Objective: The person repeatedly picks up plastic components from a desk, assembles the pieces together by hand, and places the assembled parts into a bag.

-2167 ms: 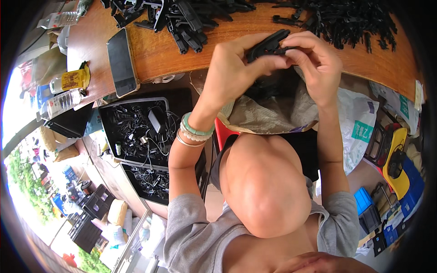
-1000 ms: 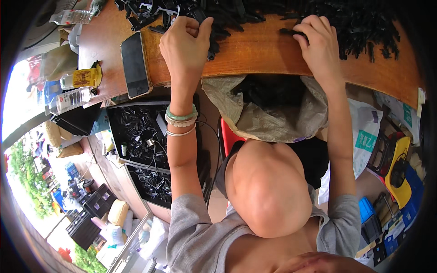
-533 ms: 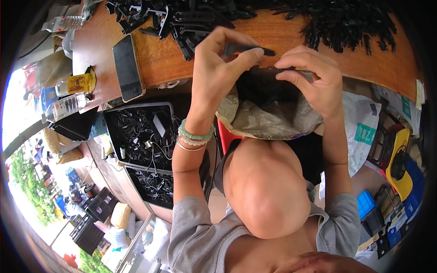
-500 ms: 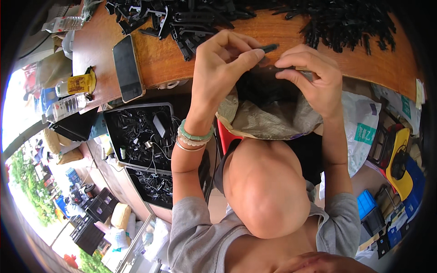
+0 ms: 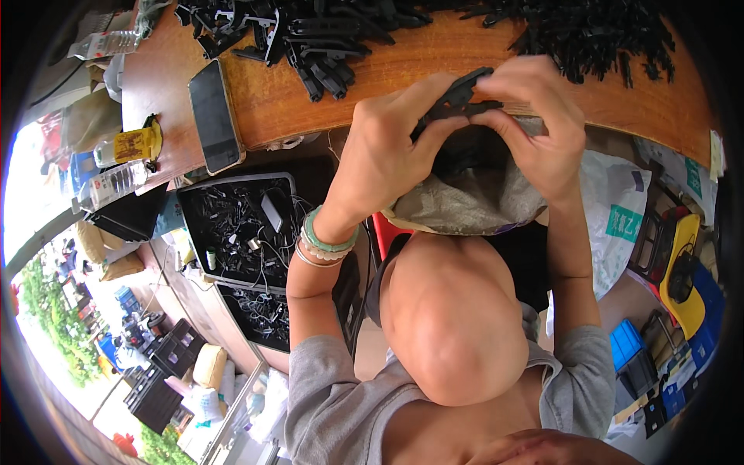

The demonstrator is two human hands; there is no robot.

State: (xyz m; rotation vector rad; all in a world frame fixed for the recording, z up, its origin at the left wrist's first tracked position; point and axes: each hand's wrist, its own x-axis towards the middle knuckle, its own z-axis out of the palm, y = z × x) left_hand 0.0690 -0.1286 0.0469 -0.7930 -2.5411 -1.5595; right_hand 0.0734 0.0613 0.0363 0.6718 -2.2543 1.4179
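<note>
Over the near edge of the wooden table [image 5: 287,108], both hands meet at a black plastic part [image 5: 462,91] with a notched edge. My left hand [image 5: 391,147] is closed around its lower left end, and bracelets sit on that wrist. The fingers of my right hand [image 5: 546,128] pinch its right side; they are slightly blurred. A strip of the same black plastic shows between the two thumbs, and I cannot tell whether it is a separate piece. Directly below the hands, a tan woven sack [image 5: 457,205] gapes open, dark inside.
Black plastic clips [image 5: 322,50] lie heaped at the table's back left, thinner black pieces [image 5: 597,39] at the back right. A phone [image 5: 216,116] rests on the left side. Black bins [image 5: 232,221] of parts and cables stand lower left; a white bag [image 5: 601,225] is at right.
My left hand has moved right and closed in on my right hand. The black part, earlier seen as separate dark ends in each hand, now shows broad side out between them.
</note>
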